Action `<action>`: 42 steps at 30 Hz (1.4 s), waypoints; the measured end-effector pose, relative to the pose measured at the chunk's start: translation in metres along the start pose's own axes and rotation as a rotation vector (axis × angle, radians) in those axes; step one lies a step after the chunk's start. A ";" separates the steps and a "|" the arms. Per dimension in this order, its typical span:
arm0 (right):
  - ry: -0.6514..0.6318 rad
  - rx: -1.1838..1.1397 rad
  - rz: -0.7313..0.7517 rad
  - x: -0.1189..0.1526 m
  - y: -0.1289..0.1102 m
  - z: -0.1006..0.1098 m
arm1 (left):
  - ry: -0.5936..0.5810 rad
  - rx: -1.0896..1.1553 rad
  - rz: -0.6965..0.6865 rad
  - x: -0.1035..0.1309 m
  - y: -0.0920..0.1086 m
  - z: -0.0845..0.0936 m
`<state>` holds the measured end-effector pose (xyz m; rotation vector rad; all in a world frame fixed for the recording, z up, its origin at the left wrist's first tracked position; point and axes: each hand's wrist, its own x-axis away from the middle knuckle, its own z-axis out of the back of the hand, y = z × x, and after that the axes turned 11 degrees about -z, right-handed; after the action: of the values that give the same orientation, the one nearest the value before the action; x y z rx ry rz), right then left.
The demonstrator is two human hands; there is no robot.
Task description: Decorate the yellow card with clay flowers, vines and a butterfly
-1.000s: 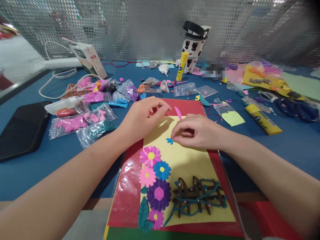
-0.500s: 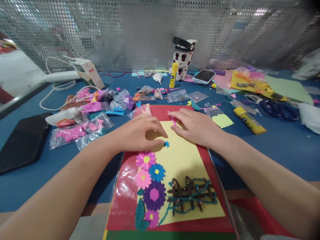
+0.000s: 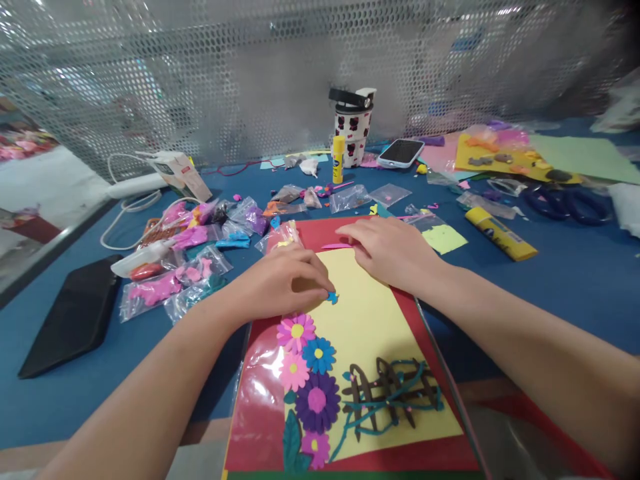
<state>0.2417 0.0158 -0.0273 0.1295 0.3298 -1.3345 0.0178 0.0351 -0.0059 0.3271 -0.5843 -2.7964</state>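
Observation:
Between thumb and fingers my left hand (image 3: 285,283) pinches a small blue clay piece (image 3: 333,298) at the upper part of the yellow paper (image 3: 370,320). My right hand (image 3: 395,250) is curled over the top edge of that paper. A slim pink modelling tool (image 3: 336,246) sticks out leftward between its thumb and fingers. Clay flowers in pink, blue and purple, such as the purple flower (image 3: 317,400), run down the paper's left side with green leaves. At lower right is a brown clay fence (image 3: 390,393) with green vines.
Under the paper lies a red sheet (image 3: 260,400) in clear plastic. Bags of coloured clay (image 3: 155,290) and a black tablet-like slab (image 3: 73,313) are at left. Behind stand a glue stick (image 3: 338,163) and a patterned cup (image 3: 353,130). A yellow tube (image 3: 500,233) and blue-handled scissors (image 3: 565,203) lie right.
The pink tool has swung from tilted to nearly level, its end now pointing left. My left hand has closed onto the blue piece. The whole view has shifted slightly.

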 end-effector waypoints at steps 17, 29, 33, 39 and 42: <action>-0.450 -1.349 -0.349 -0.005 -0.001 0.009 | 0.074 -0.160 -0.039 0.000 -0.009 -0.001; -0.699 -1.668 -0.413 -0.005 0.003 0.039 | 0.088 0.086 -0.097 -0.004 -0.001 -0.001; -0.593 -1.662 -0.397 -0.004 0.004 0.032 | 0.049 0.065 -0.089 -0.003 -0.002 -0.003; -0.509 -1.475 -0.295 0.000 -0.001 0.020 | 0.024 0.035 -0.065 -0.001 -0.004 -0.003; -0.524 -1.479 -0.269 0.001 -0.003 0.031 | 0.016 0.070 -0.039 -0.001 -0.004 -0.003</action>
<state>0.2442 0.0055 0.0021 -1.5052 0.8100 -1.0380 0.0187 0.0377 -0.0097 0.3790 -0.6801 -2.8124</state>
